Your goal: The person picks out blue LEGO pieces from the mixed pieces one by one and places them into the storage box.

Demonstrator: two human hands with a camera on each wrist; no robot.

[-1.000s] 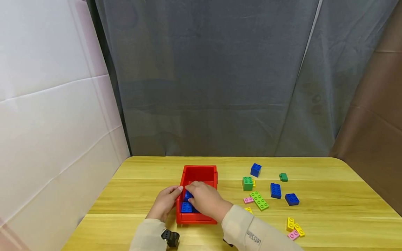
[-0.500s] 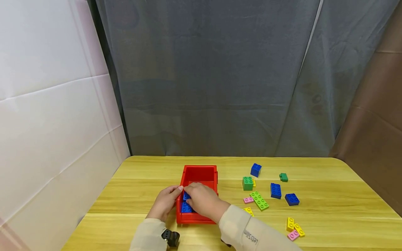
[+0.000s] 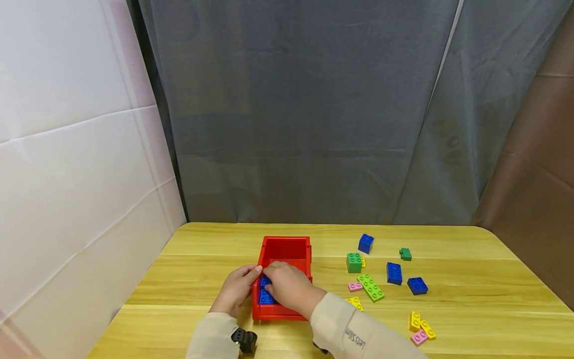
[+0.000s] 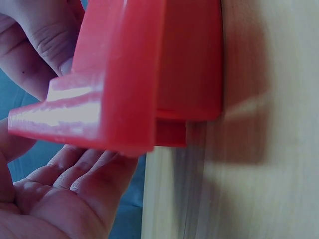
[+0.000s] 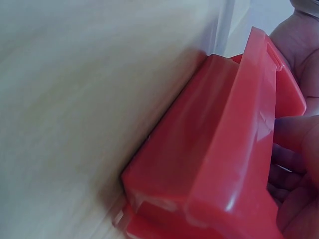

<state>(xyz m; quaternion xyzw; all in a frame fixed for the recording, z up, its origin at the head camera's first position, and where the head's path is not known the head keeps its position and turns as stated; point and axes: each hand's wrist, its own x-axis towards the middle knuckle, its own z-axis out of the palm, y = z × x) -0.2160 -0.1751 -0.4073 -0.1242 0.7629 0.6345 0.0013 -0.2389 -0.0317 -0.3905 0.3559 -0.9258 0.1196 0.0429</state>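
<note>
A red bin (image 3: 279,313) sits on the table in front of the person. The left hand (image 3: 235,290) grips its left rim, thumb on top and fingers outside; the left wrist view shows these fingers (image 4: 82,174) under the edge of the bin (image 4: 132,64). Inside the bin, near its front left, blue bricks (image 3: 266,297) are partly covered by the right hand (image 3: 292,286), whose curled fingers hold one of them. In the right wrist view, the wall of the bin (image 5: 184,134) hides the right hand's (image 5: 296,174) fingertips.
On the table (image 3: 179,279) right of the bin lie several blue bricks (image 3: 394,273), a green brick (image 3: 354,263), a small dark green piece (image 3: 405,254), a lime brick (image 3: 371,288), yellow bricks (image 3: 414,321) and pink bricks (image 3: 419,337). A grey curtain (image 3: 287,124) hangs behind.
The right hand and sleeve have shifted slightly left, baring more of the yellow brick beside the sleeve. The left hand keeps its place on the rim.
</note>
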